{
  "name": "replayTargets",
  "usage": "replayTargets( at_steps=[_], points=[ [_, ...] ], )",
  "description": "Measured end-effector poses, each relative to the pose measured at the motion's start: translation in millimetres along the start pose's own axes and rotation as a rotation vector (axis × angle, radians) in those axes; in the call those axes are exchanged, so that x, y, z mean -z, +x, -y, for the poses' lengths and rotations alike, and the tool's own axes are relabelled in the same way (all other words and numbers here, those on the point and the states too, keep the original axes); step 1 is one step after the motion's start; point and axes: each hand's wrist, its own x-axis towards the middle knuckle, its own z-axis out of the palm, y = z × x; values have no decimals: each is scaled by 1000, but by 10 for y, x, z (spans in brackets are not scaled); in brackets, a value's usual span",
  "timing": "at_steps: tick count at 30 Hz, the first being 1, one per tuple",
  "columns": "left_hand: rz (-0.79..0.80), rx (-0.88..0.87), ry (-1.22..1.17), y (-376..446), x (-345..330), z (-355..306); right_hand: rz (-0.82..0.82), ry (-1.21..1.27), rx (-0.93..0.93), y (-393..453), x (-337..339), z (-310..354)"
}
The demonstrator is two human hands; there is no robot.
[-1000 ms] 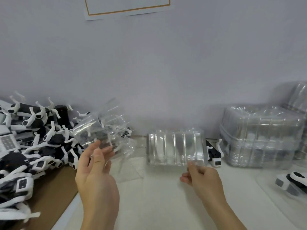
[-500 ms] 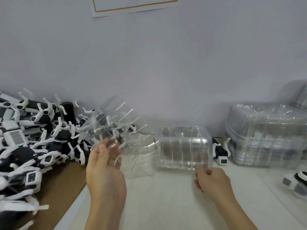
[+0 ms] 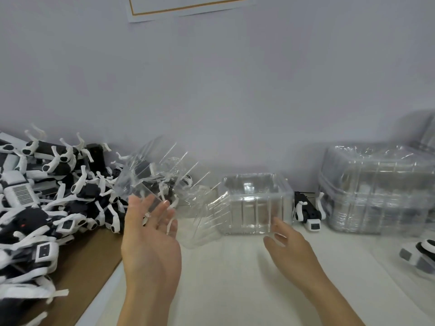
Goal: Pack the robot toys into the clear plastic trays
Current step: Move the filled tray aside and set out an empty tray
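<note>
At the far left, a big heap of black-and-white robot toys point(image 3: 47, 198) lies on a brown cardboard sheet point(image 3: 87, 262) against the wall. Just right of the heap, the left hand point(image 3: 150, 245) is raised with palm up and fingers spread; a tilted clear plastic tray point(image 3: 160, 175) rests on the fingertips, blurred. Next, on the white bench point(image 3: 235, 278), a second clear tray point(image 3: 251, 203) stands with its opening up. The right hand point(image 3: 289, 248) is just beside its near right corner, fingers loosely extended; I cannot tell if they touch it. Right of this tray one robot toy point(image 3: 306, 212) lies alone. Further right is a stack of clear trays point(image 3: 376, 189), and at the edge another toy point(image 3: 421, 255).
</note>
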Motion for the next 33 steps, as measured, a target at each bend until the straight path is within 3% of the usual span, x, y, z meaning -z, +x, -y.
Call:
replayTargets(
  at_steps=[6, 8, 12, 15, 18, 22, 27, 30, 33],
  points=[
    [123, -98, 199, -18, -64, 89, -80, 35, 107, 19, 58, 70],
    [160, -96, 192, -26, -62, 130, 1, 238, 69, -14, 53, 158],
    [271, -68, 207, -57, -77, 185, 328, 907, -168, -98, 23, 349],
    [349, -20, 275, -79, -63, 220, 376, 1059, -85, -104, 54, 371],
    [361, 11, 430, -81, -88, 250, 277, 995, 42, -66, 126, 339],
    [264, 59, 583, -71, -83, 269, 62, 960, 76, -14, 196, 291],
    [277, 160, 740, 3, 82, 150, -186, 837, 198, -9, 231, 295],
    [162, 175, 705, 43, 97, 101, -285, 617, 337, -40, 193, 301],
    [73, 197, 517, 32, 36, -17, -246, 392, 516, -92, 87, 350]
  ],
)
